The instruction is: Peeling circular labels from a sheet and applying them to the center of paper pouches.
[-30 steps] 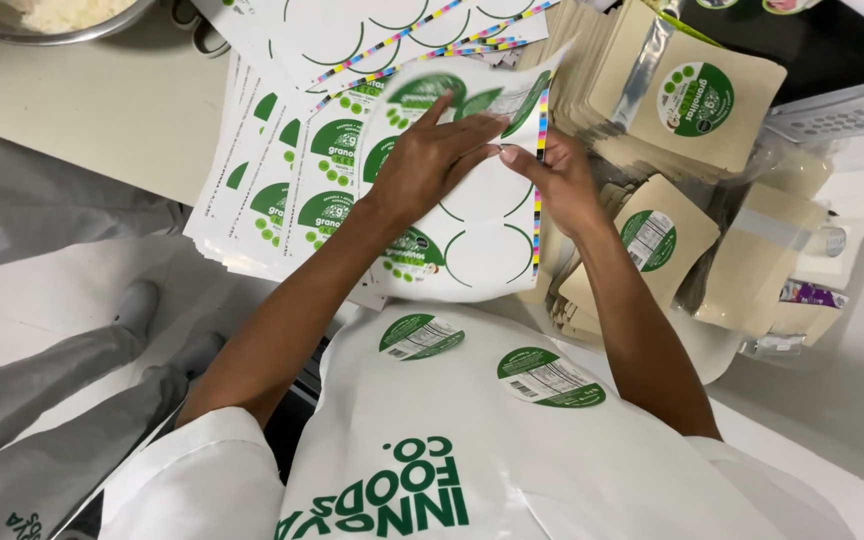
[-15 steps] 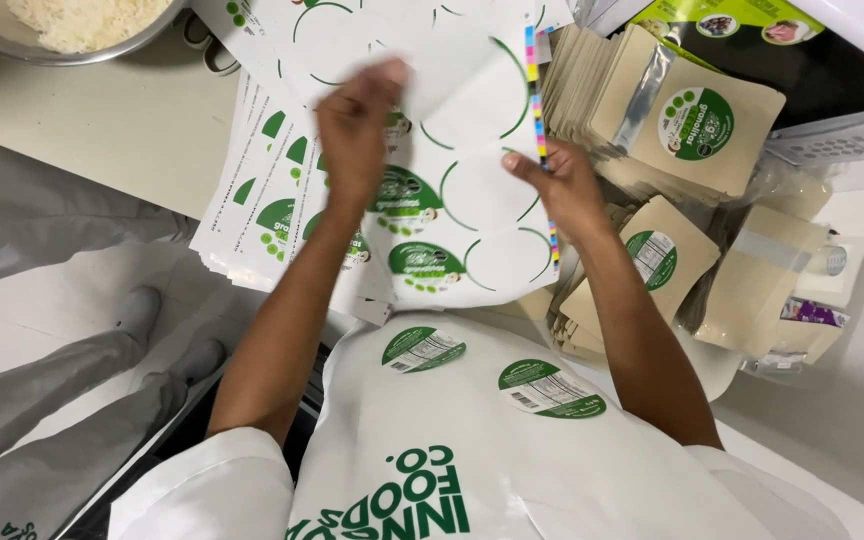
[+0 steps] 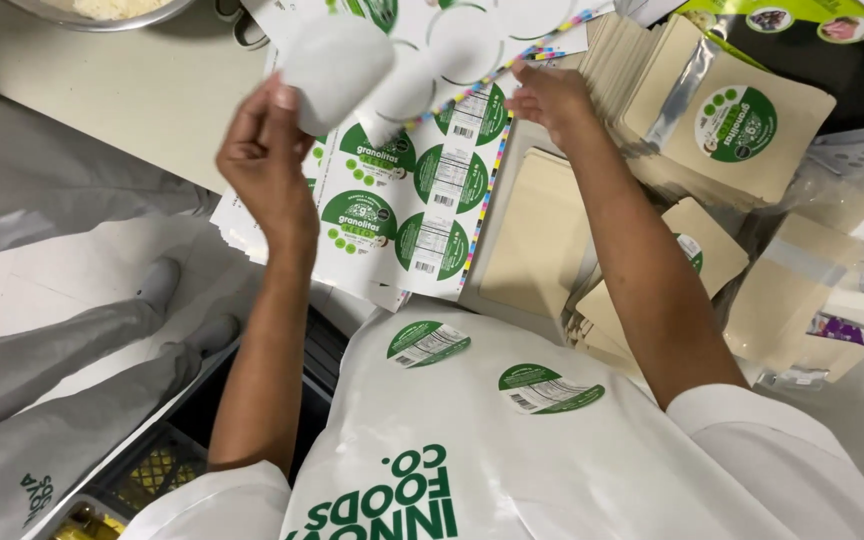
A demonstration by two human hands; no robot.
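Observation:
My left hand (image 3: 264, 160) is raised and shut on a curled white backing sheet (image 3: 337, 65) with its labels gone. Under it lies a stack of sticker sheets (image 3: 402, 205) with round green and white labels. My right hand (image 3: 552, 100) is at the top right edge of that stack, beside the coloured margin strip. Its fingertips touch the paper, and I cannot tell whether they pinch it. Two round green labels (image 3: 428, 343) (image 3: 550, 388) are stuck to the front of my white apron (image 3: 552, 470).
Stacks of tan pouches (image 3: 742, 130), some labelled, fill the right side, with one flat blank pouch (image 3: 537, 235) beside the sheets. A metal bowl (image 3: 102, 10) sits at the top left. Another person's grey-trousered legs (image 3: 62, 350) stand left. A crate (image 3: 157, 470) is below.
My left hand has lifted the empty backing sheet up and to the left, curling it. A full sheet of green labels now shows. My right hand moved up to the stack's upper right edge.

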